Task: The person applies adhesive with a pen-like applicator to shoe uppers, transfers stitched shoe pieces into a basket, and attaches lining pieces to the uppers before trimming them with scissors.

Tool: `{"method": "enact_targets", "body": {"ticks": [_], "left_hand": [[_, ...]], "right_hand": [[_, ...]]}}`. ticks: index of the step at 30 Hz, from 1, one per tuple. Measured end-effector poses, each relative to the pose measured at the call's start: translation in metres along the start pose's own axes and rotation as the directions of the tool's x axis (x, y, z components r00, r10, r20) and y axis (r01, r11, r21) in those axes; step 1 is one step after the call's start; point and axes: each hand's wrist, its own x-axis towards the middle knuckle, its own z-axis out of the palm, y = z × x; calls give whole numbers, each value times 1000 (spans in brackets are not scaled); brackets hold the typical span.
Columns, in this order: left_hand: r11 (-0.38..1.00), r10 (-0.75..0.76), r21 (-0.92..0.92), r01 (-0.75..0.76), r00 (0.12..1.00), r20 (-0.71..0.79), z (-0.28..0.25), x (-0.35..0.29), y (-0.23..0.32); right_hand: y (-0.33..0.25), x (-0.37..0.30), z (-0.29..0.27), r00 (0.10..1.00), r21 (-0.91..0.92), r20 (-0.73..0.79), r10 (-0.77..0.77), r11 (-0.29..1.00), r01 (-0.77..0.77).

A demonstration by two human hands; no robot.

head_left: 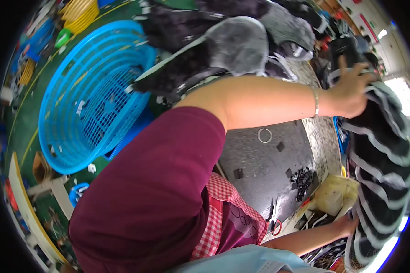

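My left arm reaches across to the right, and my left hand (351, 93) is closed on the upper end of a stack of black and grey plush fabric pieces (382, 154). The pieces lie in layers, their pale edges showing as wavy stripes. At the stack's lower end, my right hand (347, 224) grips its side, with the fingers mostly hidden by the fabric. Between my arms is a dark work surface (259, 168) bearing a white ring (264, 135), a heap of small black parts (301, 182) and red-handled scissors (274, 220).
A large blue plastic basket (48, 123) stands on the green floor at the left. More grey and black plush pieces (239, 43) are piled beyond my left arm. A yellowish container (325, 195) sits near my right hand. Yellow baskets (79, 16) stand at far left.
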Motion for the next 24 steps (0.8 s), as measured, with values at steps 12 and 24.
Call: {"method": "enact_targets", "body": {"ticks": [12, 24], "left_hand": [[923, -349, -21, 384, 812, -468, -447, -98, 216], [-149, -632, -546, 824, -504, -589, -513, -274, 285]], "right_hand": [[-53, -82, 375, 660, 408, 746, -88, 844, -349], [-46, -402, 561, -379, 489, 854, -355, 796, 357]]}}
